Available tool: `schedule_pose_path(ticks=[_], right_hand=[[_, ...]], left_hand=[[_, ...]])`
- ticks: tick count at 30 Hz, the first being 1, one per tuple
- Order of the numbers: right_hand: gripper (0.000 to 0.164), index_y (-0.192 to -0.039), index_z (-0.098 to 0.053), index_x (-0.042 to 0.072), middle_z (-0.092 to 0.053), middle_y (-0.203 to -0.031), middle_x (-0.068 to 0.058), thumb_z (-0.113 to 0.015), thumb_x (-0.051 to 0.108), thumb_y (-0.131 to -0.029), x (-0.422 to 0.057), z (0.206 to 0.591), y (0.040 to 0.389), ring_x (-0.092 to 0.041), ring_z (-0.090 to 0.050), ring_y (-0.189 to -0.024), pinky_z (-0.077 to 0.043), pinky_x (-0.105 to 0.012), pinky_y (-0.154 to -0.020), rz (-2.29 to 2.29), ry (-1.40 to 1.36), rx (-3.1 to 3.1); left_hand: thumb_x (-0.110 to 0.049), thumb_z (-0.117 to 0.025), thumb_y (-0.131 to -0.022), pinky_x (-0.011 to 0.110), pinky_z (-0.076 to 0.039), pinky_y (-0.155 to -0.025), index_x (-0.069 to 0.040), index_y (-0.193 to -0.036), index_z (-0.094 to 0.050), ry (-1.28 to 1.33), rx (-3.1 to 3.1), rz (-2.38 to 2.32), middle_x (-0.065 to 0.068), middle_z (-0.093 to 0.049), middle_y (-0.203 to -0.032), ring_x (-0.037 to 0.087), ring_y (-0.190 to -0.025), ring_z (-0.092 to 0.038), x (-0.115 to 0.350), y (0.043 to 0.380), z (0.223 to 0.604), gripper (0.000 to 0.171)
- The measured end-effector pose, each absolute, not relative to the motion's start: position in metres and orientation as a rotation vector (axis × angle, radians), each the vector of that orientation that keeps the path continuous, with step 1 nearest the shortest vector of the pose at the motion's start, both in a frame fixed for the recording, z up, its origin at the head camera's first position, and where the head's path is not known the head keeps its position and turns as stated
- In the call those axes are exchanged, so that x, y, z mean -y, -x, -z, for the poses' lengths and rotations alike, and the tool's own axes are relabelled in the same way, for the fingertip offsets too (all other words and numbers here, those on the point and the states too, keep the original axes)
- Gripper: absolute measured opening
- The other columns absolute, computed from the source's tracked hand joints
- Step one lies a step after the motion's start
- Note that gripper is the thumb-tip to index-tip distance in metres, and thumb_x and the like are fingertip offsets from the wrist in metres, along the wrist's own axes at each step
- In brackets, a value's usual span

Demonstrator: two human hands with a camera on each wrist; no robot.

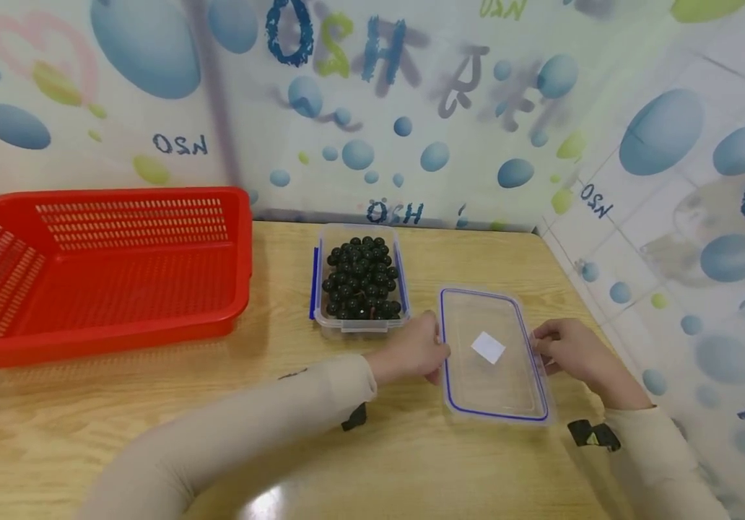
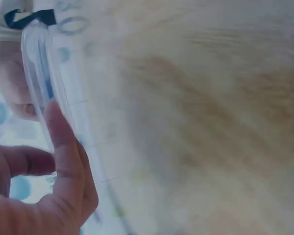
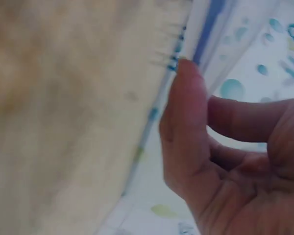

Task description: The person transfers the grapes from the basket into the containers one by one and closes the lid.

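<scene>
Clear lid (image 1: 496, 390) with a blue ring, just one, is held between two hands on the right half of the counter (image 1: 281, 289) from where I'm standing. Going left to right: one big red basket (image 1: 145, 274) with slotted sides, then one clear container (image 1: 330, 323) with a blue flap (image 1: 314, 283) on its left. It's heaped with dark round fruit (image 1: 361, 278), packed too tightly for me to count. A pale sleeve (image 1: 262, 412) cuts across in front, blocking some of the wood. Past it, the left hand's grip (image 1: 414, 350) is clamped on the lid's left edge. One white label (image 1: 488, 347) sits near the lid's middle, and the right hand's grip (image 1: 570, 350) pinches the opposite edge. Spotted backdrop (image 1: 372, 191) behind it all.
</scene>
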State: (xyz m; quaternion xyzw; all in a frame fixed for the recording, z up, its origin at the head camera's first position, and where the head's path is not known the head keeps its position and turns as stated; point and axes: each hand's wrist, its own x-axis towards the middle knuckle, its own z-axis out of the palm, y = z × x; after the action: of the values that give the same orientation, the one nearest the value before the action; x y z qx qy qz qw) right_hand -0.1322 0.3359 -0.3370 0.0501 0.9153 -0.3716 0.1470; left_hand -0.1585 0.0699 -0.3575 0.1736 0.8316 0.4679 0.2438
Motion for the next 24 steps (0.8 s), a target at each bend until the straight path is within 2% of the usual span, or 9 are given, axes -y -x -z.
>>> schedule_pose_path(ticks=[3, 5, 11, 16, 20, 24], right_hand=[[0.032, -0.12, -0.051, -0.02, -0.061, -0.1, -0.022, -0.049, 0.007, -0.102, -0.328, 0.324, 0.138, -0.021, -0.063, -0.081, -0.058, -0.034, -0.067, 1.17, -0.119, -2.674], [0.036, -0.123, -0.052, -0.017, -0.061, -0.104, -0.022, -0.049, 0.012, -0.103, -0.318, 0.315, 0.144, -0.019, -0.063, -0.081, -0.058, -0.032, -0.068, 1.247, -0.119, -2.707], [0.038, -0.123, -0.056, -0.014, -0.061, -0.102, -0.019, -0.054, 0.017, -0.102, -0.271, 0.289, 0.18, -0.013, -0.063, -0.077, -0.057, -0.028, -0.07, 1.521, -0.054, -2.649], [0.034, -0.124, -0.059, -0.011, -0.063, -0.101, -0.017, -0.055, 0.015, -0.102, -0.224, 0.285, 0.218, -0.015, -0.063, -0.077, -0.056, -0.027, -0.072, 1.599, 0.016, -2.53], [0.032, -0.124, -0.06, -0.009, -0.062, -0.109, -0.02, -0.052, 0.012, -0.103, -0.196, 0.289, 0.242, -0.021, -0.061, -0.084, -0.056, -0.032, -0.077, 1.551, 0.052, -2.466], [0.03, -0.124, -0.061, -0.009, -0.062, -0.11, -0.019, -0.051, 0.01, -0.102, -0.183, 0.294, 0.254, -0.021, -0.061, -0.082, -0.053, -0.042, -0.086, 1.524, 0.046, -2.425]], left_hand=[[-0.006, -0.054, -0.098, 0.028, -0.053, -0.052, 0.004, -0.126, -0.046, -0.471, -2.259, -1.409, 0.007, -0.062, -0.077, 0.017, -0.054, -0.066, -0.057, 0.161, 0.341, 0.031], [-0.007, -0.054, -0.099, 0.031, -0.056, -0.057, 0.005, -0.132, -0.045, -0.457, -2.262, -1.49, 0.007, -0.063, -0.083, 0.018, -0.058, -0.067, -0.045, 0.167, 0.33, 0.036], [-0.004, -0.055, -0.095, 0.04, -0.058, -0.067, 0.005, -0.121, -0.054, -0.289, -2.304, -1.639, 0.014, -0.066, -0.094, 0.024, -0.067, -0.068, 0.004, 0.198, 0.297, 0.027], [-0.005, -0.054, -0.096, 0.036, -0.059, -0.067, 0.008, -0.121, -0.054, -0.128, -2.341, -1.646, 0.02, -0.064, -0.103, 0.028, -0.075, -0.067, 0.049, 0.22, 0.283, 0.028], [-0.006, -0.054, -0.098, 0.035, -0.059, -0.07, 0.007, -0.126, -0.052, -0.013, -2.334, -1.58, 0.022, -0.06, -0.109, 0.031, -0.087, -0.065, 0.077, 0.233, 0.28, 0.031], [-0.005, -0.053, -0.098, 0.037, -0.058, -0.073, 0.008, -0.126, -0.051, 0.014, -2.31, -1.511, 0.024, -0.06, -0.111, 0.033, -0.092, -0.064, 0.09, 0.24, 0.279, 0.031]])
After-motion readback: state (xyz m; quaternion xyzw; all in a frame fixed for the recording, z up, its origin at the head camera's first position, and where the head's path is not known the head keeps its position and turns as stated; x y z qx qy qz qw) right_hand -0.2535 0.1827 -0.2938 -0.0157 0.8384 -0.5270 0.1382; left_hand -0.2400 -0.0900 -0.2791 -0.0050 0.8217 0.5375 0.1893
